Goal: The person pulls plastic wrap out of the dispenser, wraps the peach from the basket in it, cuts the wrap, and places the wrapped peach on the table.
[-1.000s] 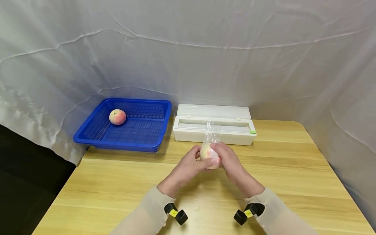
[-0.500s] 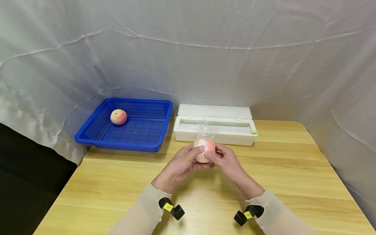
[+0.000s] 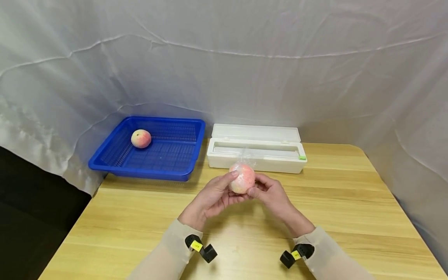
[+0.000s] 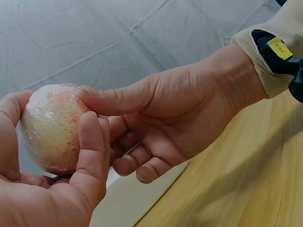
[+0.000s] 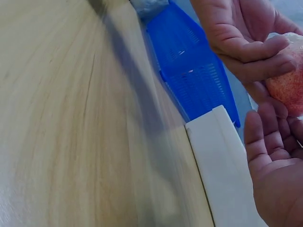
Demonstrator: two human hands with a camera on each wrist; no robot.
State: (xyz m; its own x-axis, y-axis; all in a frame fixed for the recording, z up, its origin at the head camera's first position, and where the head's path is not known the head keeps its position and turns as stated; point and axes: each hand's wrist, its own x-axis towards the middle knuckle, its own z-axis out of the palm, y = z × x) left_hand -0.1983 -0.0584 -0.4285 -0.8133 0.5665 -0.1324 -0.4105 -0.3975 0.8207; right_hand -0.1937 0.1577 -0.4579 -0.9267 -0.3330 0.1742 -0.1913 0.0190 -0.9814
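Note:
A pink and cream peach (image 3: 244, 179) is held up over the table in front of the white box. Clear cling film (image 4: 52, 101) is wrapped tightly round it, and a loose tuft of film (image 3: 246, 156) sticks up at its far side. My left hand (image 3: 212, 195) grips the peach from the left, thumb on top and fingers underneath. From the right, my right hand (image 3: 273, 195) pinches its lower edge, thumb in front; in the left wrist view that thumb (image 4: 113, 99) lies against the wrapped skin. A second, unwrapped peach (image 3: 141, 139) lies in the blue basket (image 3: 147, 173).
Behind the hands stands a long white cling film box (image 3: 255, 163), its lid (image 3: 255, 132) raised at the back and a green tab (image 3: 302, 158) at its right end. The basket is to its left. A pale curtain (image 3: 224, 77) hangs behind the wooden table (image 3: 350, 217).
The wrapped peach has turned and shifted a little left, its pink side now showing. The film tuft stands lower. My right thumb has slid from the top of the peach to its lower right edge.

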